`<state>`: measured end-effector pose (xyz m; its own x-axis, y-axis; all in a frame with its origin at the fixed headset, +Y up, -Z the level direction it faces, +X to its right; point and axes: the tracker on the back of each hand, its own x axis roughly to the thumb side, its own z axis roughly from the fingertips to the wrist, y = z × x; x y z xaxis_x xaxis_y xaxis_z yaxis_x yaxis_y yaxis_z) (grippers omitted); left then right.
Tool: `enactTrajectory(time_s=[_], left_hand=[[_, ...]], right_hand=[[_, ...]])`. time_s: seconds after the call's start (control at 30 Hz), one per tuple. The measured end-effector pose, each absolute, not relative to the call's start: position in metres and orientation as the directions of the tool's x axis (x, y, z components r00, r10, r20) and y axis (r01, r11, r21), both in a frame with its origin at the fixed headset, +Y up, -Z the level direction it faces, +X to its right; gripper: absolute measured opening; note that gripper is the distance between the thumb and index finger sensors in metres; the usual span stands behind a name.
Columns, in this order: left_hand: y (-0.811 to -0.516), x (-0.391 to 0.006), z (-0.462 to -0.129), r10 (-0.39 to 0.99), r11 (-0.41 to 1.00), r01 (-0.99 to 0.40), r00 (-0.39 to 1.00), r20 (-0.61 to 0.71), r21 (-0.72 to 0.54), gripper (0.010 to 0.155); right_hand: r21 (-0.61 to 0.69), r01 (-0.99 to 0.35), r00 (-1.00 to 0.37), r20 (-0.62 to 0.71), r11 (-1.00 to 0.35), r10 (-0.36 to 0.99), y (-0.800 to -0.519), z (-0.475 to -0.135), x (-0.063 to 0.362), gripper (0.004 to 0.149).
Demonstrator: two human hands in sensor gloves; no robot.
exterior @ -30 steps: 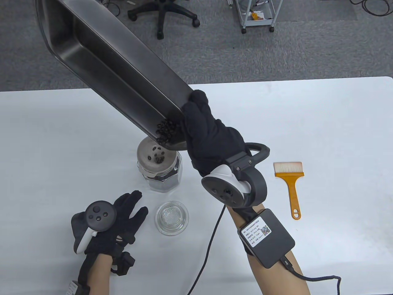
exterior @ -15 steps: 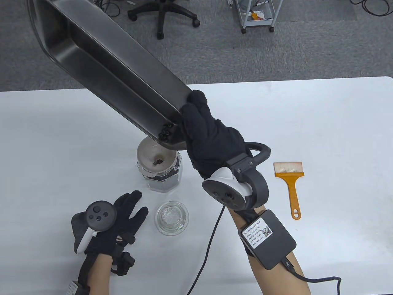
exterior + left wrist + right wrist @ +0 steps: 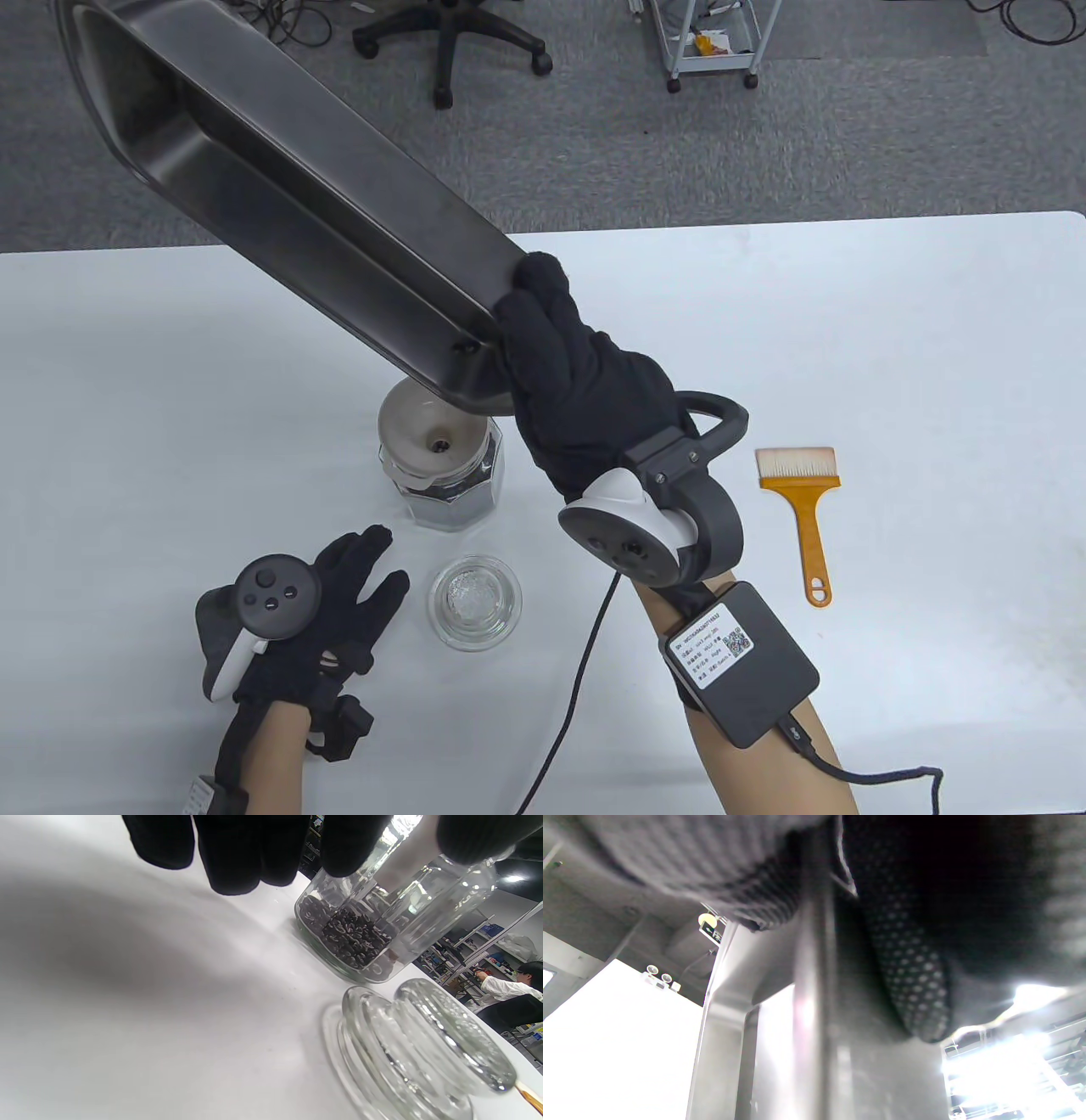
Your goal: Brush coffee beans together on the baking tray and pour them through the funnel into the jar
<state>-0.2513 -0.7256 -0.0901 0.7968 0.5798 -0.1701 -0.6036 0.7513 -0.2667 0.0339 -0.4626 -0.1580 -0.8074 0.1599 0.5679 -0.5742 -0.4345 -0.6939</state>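
My right hand [image 3: 551,340] grips the near edge of the metal baking tray [image 3: 297,212], which is tilted steeply with its low corner over the funnel [image 3: 424,424]. One bean shows in that corner, another in the funnel's hole. The funnel sits in the glass jar [image 3: 450,492], whose bottom holds dark coffee beans [image 3: 352,938]. My left hand [image 3: 339,594] rests flat on the table with its fingers spread, holding nothing, just short of the jar [image 3: 382,921]. The right wrist view shows my dotted glove fingers [image 3: 908,984] wrapped over the tray rim [image 3: 814,1005].
The jar's glass lid [image 3: 475,603] lies on the white table [image 3: 891,340] beside my left hand, and its ribbed side [image 3: 424,1052] fills the left wrist view's lower right. An orange-handled brush [image 3: 806,509] lies right of my right arm. A cable [image 3: 577,696] trails across the table's front.
The tray has tipped steeper and its far end has swung left. The pile of beans in its low corner has slid into the funnel and jar. My left hand has stayed still.
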Motion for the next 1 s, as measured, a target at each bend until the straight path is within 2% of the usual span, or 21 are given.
enactTrajectory(time_s=[1.0], left_hand=[[-0.7264,-0.2526,-0.0897,0.589,0.748,-0.611,0.791,-0.166,-0.260,0.071]], right_hand=[[-0.696,-0.597,-0.784,0.611,-0.398,0.109,-0.4598,-0.1502,0.0305,0.036]])
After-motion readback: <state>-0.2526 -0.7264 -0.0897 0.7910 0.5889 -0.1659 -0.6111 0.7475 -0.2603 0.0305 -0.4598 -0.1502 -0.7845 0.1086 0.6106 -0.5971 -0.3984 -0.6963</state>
